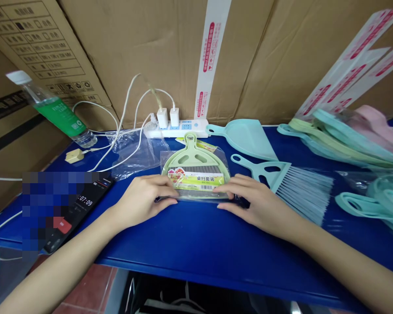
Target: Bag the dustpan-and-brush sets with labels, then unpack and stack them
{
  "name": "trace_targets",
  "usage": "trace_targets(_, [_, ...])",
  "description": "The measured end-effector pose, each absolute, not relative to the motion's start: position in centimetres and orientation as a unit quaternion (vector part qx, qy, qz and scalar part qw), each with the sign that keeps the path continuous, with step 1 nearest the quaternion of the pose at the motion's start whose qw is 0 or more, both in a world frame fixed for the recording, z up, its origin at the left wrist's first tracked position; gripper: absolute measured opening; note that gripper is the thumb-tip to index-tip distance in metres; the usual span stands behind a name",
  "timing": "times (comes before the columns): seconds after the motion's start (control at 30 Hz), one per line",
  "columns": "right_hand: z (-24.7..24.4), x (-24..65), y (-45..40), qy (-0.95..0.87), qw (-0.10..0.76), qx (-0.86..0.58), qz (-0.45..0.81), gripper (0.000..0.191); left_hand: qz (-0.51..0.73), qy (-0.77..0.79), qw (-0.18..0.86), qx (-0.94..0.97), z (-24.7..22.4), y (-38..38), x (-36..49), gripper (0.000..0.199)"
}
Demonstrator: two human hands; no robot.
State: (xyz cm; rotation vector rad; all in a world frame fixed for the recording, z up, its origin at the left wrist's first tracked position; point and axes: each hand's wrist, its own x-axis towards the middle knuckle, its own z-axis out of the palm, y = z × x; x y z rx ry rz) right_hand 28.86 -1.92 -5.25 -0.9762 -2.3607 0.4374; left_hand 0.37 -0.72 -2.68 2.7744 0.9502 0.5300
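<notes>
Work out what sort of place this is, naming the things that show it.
Probably a small packing or storage corner: large printed cardboard boxes stand behind the blue table, a bagged green brush-and-dustpan set lies on it, and similar pastel pieces are piled at the right.

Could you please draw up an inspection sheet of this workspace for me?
Surface: blue tabletop, extending beneath both forearms.
Work items: bagged green dustpan-and-brush set with a printed label; loose turquoise dustpan and turquoise brush to its right.
Clutter: bottle, phone and clear plastic on the left; pile of turquoise, green and pink pieces on the far right.
Grips: left grip at the bag's lower left, right grip at its lower right; whether either pinches it is unclear.
Cables: white cables across the left side; power strip with two white chargers at the back.
Surroundings: cardboard boxes behind; reddish tiled floor below.
</notes>
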Motion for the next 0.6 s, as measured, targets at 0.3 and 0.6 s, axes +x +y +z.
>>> trace_targets(0.3, [-4.9, 28.9, -1.6, -0.888, 0.283, -0.335, 0.138, 0.025, 0.168, 0.335, 0.167, 0.912, -2.2, -0.7, 0.7, 0.020])
trace_targets(0.6, [-4.7, 28.2, -1.7, -0.858, 0.283, -0.395, 0.167, 0.022, 0.173, 0.372, 0.166, 0.897, -2.6, -0.6, 1.4, 0.016])
